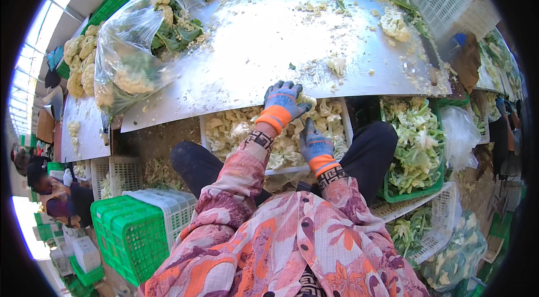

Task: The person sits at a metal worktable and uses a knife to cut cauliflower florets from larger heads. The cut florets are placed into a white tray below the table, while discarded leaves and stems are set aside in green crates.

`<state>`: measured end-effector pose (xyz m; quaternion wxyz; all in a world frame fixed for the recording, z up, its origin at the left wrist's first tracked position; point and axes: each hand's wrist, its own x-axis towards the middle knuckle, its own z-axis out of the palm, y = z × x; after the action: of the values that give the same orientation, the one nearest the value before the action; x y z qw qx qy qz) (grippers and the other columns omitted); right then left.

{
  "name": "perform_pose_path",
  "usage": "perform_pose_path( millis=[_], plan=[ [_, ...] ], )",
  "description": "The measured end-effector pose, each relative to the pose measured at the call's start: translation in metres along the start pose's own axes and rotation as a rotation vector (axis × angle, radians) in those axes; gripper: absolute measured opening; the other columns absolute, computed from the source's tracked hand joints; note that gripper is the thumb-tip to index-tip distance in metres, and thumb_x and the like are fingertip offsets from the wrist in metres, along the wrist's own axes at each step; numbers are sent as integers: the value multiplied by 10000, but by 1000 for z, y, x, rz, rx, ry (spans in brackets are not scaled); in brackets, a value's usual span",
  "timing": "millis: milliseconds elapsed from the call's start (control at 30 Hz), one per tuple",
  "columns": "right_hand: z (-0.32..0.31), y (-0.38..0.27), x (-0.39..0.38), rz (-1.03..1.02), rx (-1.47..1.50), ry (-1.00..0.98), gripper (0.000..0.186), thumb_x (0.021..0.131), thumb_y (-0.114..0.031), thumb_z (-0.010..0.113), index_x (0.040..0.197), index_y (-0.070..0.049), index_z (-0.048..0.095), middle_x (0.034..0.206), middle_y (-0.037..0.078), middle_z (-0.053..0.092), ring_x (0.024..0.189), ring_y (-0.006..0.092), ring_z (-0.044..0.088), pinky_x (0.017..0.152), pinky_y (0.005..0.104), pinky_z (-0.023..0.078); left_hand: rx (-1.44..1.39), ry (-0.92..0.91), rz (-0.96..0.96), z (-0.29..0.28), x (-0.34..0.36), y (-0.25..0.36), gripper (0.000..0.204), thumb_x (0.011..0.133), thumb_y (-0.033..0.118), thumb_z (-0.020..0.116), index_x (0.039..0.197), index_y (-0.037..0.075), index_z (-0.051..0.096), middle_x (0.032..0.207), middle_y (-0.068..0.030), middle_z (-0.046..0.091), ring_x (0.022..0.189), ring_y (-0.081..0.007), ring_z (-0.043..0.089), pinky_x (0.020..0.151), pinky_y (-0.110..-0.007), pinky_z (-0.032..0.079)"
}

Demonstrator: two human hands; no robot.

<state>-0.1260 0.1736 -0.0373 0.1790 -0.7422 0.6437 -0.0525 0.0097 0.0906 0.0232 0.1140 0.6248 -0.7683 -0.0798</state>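
Note:
My left hand (282,101), in a grey-blue glove with an orange cuff, is at the near edge of the metal table (236,67). Its fingers and thumb are closed round a pale cauliflower piece (305,99), mostly hidden by the glove. Lower and to the right, my right hand (316,145), gloved alike, is closed over the white crate (203,131). A narrow grey shape sticks up from this fist, too small to name. Cut cauliflower florets (238,131) fill the crate between my knees, below both hands.
A clear plastic bag (126,44) with cauliflower and leaves lies at the table's left. Whole cauliflowers (81,58) are heaped beyond it. A knife (432,67) lies on the right side. A green crate of trimmings (412,148) stands right; a green crate (132,235) stands left.

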Motion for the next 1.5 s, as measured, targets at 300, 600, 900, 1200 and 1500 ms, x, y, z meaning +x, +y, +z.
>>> perform_pose_path(
  millis=[300,600,900,1200,1500],
  plan=[
    [-11,36,-33,-77,116,-185,532,888,-394,492,1331,-109,418,978,189,655,865,358,640,750,469,496,-959,-24,-466,55,-13,-42,313,722,-39,686,1030,0,646,898,-77,687,814,-159,644,725,-269,535],
    [-20,17,-41,-209,528,228,487,841,-251,601,1288,-115,460,848,131,669,774,331,644,675,414,502,-1680,210,-719,32,-49,-53,135,798,-4,561,912,41,618,818,-79,636,710,-186,614,624,-319,543],
    [-12,-2,-42,-234,422,343,515,850,-218,599,1329,-108,443,842,126,668,675,301,652,605,394,514,-1374,248,-355,65,-66,-67,136,857,36,568,980,5,618,892,-105,610,779,-188,605,676,-301,553],
    [-12,-8,-41,-194,329,240,542,865,-300,566,1343,-109,398,899,124,662,683,321,648,601,436,509,-1087,378,-233,69,-75,-64,120,854,67,576,954,14,617,848,-69,621,710,-180,608,635,-283,549],
    [2,-7,-37,-185,303,211,523,874,-338,533,1325,-107,401,917,193,647,693,353,646,614,459,505,-1737,282,-888,42,-68,-43,131,842,60,597,972,48,602,846,-83,619,662,-180,597,560,-316,548]
  ],
)
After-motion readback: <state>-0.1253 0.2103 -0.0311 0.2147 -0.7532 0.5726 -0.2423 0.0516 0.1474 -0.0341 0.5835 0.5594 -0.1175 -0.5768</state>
